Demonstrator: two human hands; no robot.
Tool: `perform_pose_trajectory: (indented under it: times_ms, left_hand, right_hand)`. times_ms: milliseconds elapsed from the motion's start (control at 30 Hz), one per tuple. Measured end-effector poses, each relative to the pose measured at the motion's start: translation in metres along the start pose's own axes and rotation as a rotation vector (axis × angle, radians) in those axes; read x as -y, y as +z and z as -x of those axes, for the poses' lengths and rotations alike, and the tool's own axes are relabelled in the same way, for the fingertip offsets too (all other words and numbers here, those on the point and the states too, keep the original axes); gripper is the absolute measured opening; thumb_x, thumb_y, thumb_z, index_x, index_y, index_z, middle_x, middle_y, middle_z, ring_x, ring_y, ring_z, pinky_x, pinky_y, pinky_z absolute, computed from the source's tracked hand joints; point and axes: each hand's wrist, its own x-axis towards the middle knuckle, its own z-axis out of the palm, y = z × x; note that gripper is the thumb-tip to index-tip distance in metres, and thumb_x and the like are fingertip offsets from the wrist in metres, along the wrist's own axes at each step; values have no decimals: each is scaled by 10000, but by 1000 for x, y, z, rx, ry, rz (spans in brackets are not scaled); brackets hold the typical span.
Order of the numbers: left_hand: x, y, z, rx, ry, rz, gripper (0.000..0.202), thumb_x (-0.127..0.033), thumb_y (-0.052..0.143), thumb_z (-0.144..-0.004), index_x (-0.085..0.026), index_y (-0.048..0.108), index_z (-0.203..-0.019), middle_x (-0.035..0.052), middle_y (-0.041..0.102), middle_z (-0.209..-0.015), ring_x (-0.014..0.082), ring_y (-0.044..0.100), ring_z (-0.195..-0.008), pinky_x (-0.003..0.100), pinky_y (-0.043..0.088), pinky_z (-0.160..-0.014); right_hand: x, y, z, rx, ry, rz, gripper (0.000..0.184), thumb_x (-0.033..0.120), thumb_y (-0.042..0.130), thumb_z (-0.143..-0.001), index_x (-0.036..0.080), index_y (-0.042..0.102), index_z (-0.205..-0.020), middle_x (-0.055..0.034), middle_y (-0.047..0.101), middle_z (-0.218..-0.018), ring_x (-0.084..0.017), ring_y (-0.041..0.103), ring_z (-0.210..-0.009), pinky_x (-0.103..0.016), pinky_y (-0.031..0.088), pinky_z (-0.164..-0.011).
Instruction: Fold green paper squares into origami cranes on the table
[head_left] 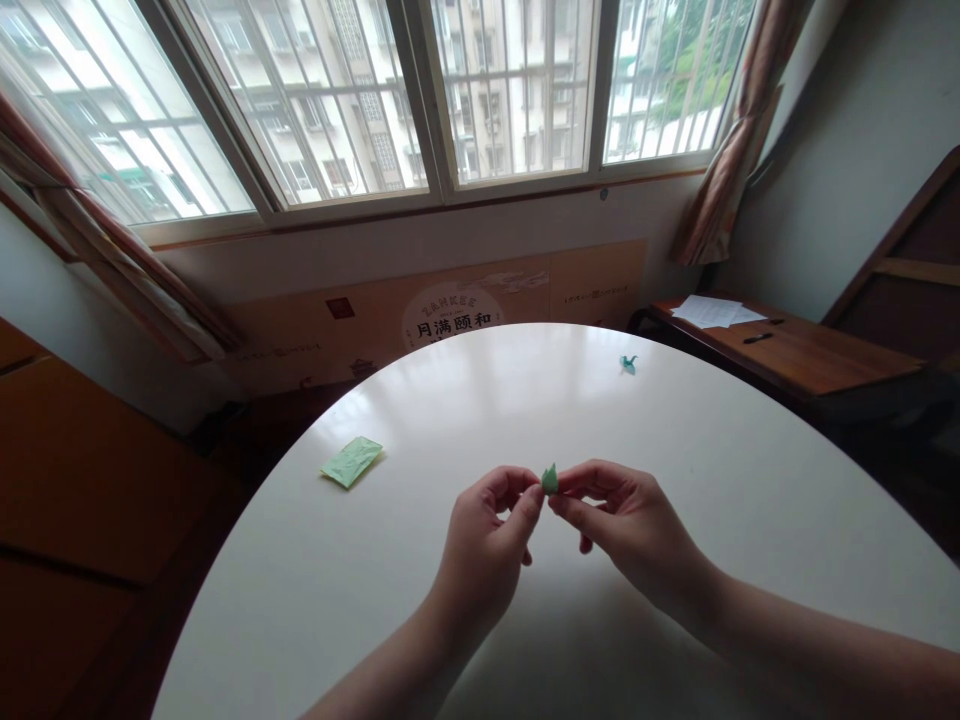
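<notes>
— Hands: report position and grip.
— Left hand (487, 545) and right hand (634, 520) meet fingertip to fingertip above the table (750, 480). Both pinch one small folded green paper (550, 480), which sits between them, clear of the surface.
— Surface and room?
— White round table. A flat green sheet (352, 461) lies well to the left. A teal paper crane (628, 364) sits near the far edge. Barred window (450, 90) behind. Wooden desk (825, 360) with papers (712, 311) at right.
</notes>
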Motion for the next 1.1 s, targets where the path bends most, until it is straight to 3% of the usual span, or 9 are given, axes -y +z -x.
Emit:
perform_pose_trajectory:
  times_ms: [267, 567, 833, 1100]
  left_hand:
    - [-3, 1, -2, 12, -54, 40, 266, -395, 710, -827, -131, 672, -833, -7, 566, -653, 89, 485, -513, 173, 448, -393]
    - [-2, 2, 3, -93, 88, -46, 190, -302, 715, -823, -176, 594, -898, 24, 675, -790, 121, 584, -597, 174, 452, -414]
    - [2, -1, 2, -144, 276, -206, 59, -238, 695, -853, -185, 695, -828, 14, 684, -714, 123, 600, -581, 193, 481, -451]
    - [1, -2, 2, -148, 323, -216, 114, -178, 696, -847, -225, 772, -918, 31, 759, -802, 140, 640, -636, 187, 470, -436]
  right_hand:
    - [0, -1, -2, -29, 68, -97, 242, 377, 822, -775, 200, 672, -843, -20, 667, -764, -155, 590, -634, -228, 479, -448]
    - [0, 2, -1, -62, 149, -213, 432, 406, 866, -716, 219, 479, -754, 5, 662, -787, -115, 511, -572, -203, 390, -420]
    - [0, 1, -1, -42, 123, -199, 360, 377, 848, -754, 213, 528, -775, 28, 609, -739, -100, 479, -565, -197, 389, -440]
    - [3, 1, -1, -40, 165, -245, 408, 416, 872, -711, 211, 521, -743, 43, 568, -685, -96, 459, -535, -207, 385, -437]
